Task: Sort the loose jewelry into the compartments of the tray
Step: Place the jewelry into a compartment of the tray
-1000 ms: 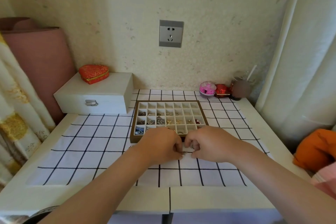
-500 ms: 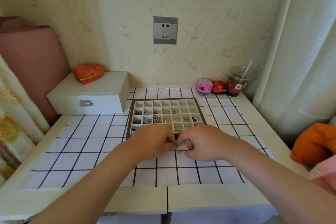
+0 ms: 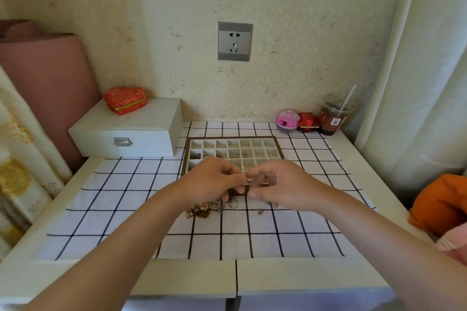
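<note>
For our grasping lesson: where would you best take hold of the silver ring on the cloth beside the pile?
Probably pinch the ring by its thin band, coming from above and slightly from its right: it lies low on the cloth, and the jewelry pile crowds its left.

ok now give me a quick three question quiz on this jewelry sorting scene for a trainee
1. True or false: the red heart-shaped case sits on the white box.
2. Where is the loose jewelry pile? A) on the checked cloth, in front of the tray; B) inside the tray; C) on the white box.
3. Which hand holds the small silver piece?
Key: 1 true. 2 A. 3 both: the left hand and right hand pinch it between them.
</note>
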`<state>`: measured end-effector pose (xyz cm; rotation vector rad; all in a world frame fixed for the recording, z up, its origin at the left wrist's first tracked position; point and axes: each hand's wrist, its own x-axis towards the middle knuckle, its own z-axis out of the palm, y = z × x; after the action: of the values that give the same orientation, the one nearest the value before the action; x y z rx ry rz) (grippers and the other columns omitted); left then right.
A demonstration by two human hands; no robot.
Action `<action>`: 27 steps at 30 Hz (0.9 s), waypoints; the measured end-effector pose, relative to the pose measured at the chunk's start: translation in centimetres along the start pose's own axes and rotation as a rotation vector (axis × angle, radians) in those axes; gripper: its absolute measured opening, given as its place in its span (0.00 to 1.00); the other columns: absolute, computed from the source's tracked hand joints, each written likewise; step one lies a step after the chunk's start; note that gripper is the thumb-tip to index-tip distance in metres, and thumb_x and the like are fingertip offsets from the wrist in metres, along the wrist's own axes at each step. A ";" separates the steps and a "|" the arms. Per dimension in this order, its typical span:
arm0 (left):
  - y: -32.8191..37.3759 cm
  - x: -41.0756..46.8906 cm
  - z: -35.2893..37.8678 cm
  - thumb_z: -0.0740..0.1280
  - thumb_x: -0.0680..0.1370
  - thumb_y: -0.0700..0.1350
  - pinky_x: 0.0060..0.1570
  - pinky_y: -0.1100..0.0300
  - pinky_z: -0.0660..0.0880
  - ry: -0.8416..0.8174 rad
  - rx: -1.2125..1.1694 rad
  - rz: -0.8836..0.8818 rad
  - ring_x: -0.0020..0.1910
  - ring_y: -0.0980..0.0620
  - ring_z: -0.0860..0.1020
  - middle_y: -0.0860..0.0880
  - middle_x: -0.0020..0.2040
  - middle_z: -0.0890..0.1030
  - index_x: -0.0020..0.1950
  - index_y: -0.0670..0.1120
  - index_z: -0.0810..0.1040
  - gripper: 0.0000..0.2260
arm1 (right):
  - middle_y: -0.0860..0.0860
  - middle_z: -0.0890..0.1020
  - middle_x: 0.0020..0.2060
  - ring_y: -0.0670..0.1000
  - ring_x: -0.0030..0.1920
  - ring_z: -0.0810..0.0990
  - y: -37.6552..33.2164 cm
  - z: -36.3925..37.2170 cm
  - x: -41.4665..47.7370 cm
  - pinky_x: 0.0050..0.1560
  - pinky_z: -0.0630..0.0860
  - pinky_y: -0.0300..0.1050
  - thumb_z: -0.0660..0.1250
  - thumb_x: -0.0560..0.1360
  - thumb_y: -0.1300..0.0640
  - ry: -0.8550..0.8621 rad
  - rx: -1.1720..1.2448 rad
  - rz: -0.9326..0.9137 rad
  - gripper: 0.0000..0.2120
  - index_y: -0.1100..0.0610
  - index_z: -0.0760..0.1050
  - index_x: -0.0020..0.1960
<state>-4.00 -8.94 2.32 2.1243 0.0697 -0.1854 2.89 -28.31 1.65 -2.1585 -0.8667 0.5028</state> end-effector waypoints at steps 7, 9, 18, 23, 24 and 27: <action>0.9 1.0 -0.7 0.67 0.80 0.51 0.32 0.64 0.71 0.125 -0.268 -0.011 0.36 0.57 0.80 0.53 0.46 0.86 0.52 0.50 0.82 0.07 | 0.49 0.87 0.39 0.47 0.27 0.78 -1.6 -1.4 1.7 0.24 0.69 0.38 0.73 0.76 0.60 0.240 0.328 0.025 0.06 0.55 0.85 0.52; 1.5 1.8 -0.8 0.70 0.78 0.49 0.30 0.64 0.72 0.227 -0.375 -0.024 0.36 0.57 0.81 0.52 0.47 0.86 0.53 0.50 0.82 0.05 | 0.52 0.87 0.41 0.49 0.26 0.76 -2.1 -2.0 2.5 0.22 0.69 0.38 0.73 0.76 0.61 0.282 0.350 0.003 0.06 0.54 0.85 0.52; 3.1 5.2 -2.0 0.70 0.79 0.47 0.31 0.63 0.70 0.349 -0.487 -0.034 0.34 0.56 0.79 0.53 0.45 0.87 0.51 0.50 0.83 0.03 | 0.49 0.87 0.42 0.50 0.27 0.80 -2.1 -4.4 6.2 0.26 0.70 0.41 0.76 0.73 0.60 0.384 0.247 -0.037 0.06 0.56 0.85 0.50; 1.2 6.1 -1.6 0.68 0.79 0.52 0.42 0.62 0.74 0.330 -0.055 0.054 0.43 0.58 0.80 0.57 0.46 0.83 0.53 0.53 0.82 0.06 | 0.43 0.84 0.38 0.43 0.27 0.78 0.3 -5.0 7.6 0.30 0.75 0.35 0.76 0.73 0.60 0.368 0.059 0.056 0.06 0.53 0.85 0.50; 0.4 6.2 -1.5 0.68 0.79 0.53 0.47 0.59 0.75 0.322 0.114 0.070 0.48 0.58 0.79 0.58 0.48 0.82 0.54 0.55 0.81 0.07 | 0.43 0.84 0.40 0.40 0.31 0.79 1.0 -5.0 7.9 0.36 0.78 0.36 0.77 0.72 0.59 0.353 -0.047 0.086 0.07 0.52 0.85 0.49; -2.0 6.6 -1.2 0.67 0.79 0.54 0.59 0.51 0.76 0.303 0.382 0.093 0.57 0.54 0.77 0.56 0.58 0.80 0.60 0.57 0.80 0.10 | 0.41 0.83 0.40 0.40 0.44 0.81 2.3 -5.0 8.5 0.53 0.80 0.44 0.78 0.70 0.55 0.302 -0.322 0.145 0.06 0.49 0.86 0.47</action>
<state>2.44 -7.00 0.19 2.5168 0.1206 0.1959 12.72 -25.86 2.46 -2.5209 -0.6599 0.1017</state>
